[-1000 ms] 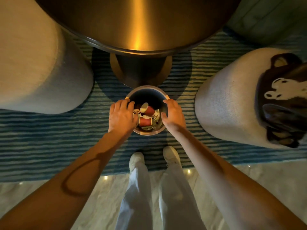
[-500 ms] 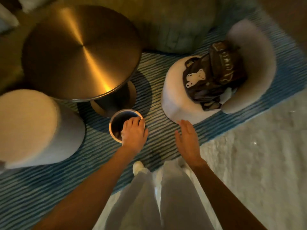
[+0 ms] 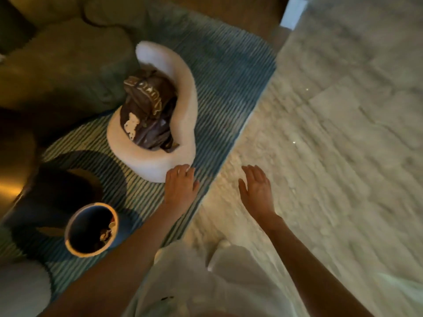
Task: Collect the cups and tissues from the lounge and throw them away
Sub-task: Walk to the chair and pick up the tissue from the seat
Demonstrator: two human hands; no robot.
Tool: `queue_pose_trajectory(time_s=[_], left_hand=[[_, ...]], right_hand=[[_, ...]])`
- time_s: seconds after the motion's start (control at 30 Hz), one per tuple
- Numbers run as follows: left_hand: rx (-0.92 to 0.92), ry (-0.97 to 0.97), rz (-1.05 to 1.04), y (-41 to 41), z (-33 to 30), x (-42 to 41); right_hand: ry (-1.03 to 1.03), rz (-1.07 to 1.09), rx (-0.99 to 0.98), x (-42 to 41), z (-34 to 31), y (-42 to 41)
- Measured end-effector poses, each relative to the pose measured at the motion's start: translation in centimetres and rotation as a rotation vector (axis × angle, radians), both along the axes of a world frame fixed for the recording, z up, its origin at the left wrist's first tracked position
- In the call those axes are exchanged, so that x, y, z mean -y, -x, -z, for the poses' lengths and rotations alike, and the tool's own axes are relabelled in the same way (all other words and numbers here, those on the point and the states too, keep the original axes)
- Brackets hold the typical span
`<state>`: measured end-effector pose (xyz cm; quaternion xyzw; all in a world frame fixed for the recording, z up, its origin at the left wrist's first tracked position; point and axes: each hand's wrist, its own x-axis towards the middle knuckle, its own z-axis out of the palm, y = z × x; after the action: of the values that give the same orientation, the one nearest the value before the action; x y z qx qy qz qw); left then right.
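Observation:
A small round bin (image 3: pixel 71 221) with a pale rim stands on the striped rug at the lower left. Deep inside it I can make out crumpled cups and tissue (image 3: pixel 105 234). My left hand (image 3: pixel 180 187) hovers over the rug to the right of the bin, fingers relaxed and holding nothing. My right hand (image 3: pixel 257 191) is spread flat above the marble floor, also holding nothing. Neither hand touches the bin.
A white curved armchair (image 3: pixel 183 110) holds a dark brown bag (image 3: pixel 146 110) just beyond my left hand. A green sofa (image 3: pixel 64 65) lies at the upper left. The gold table's edge (image 3: pixel 11 175) and base sit left. Marble floor (image 3: pixel 343 156) spreads right.
Both hands have left the bin and swung right; the view has turned right, so the bin now sits at the lower left and the marble floor fills the right.

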<state>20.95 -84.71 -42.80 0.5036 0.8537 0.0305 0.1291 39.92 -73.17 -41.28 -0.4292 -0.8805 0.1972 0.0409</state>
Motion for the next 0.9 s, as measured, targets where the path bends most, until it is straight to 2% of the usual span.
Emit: queue_pose_trajectory(time_s=[0.17, 0.33, 0.67, 0.9], left_hand=[[-0.082, -0.018, 0.156, -3.4, -2.0, -11.0], [-0.132, -0.037, 0.254, -4.2, -3.3, -22.4], [-0.126, -0.074, 0.241, 1.6, -5.1, -49.2], [-0.125, -0.072, 0.219, 5.3, -6.1, -64.4]], right_hand=[[0.005, 0.107, 0.002, -8.0, -0.8, -4.7], [-0.029, 0.189, -0.035, -17.5, -1.0, -6.0], [-0.058, 0.218, -0.047, -43.7, -2.4, 0.8], [-0.085, 0.236, -0.06, -59.8, -3.7, 4.4]])
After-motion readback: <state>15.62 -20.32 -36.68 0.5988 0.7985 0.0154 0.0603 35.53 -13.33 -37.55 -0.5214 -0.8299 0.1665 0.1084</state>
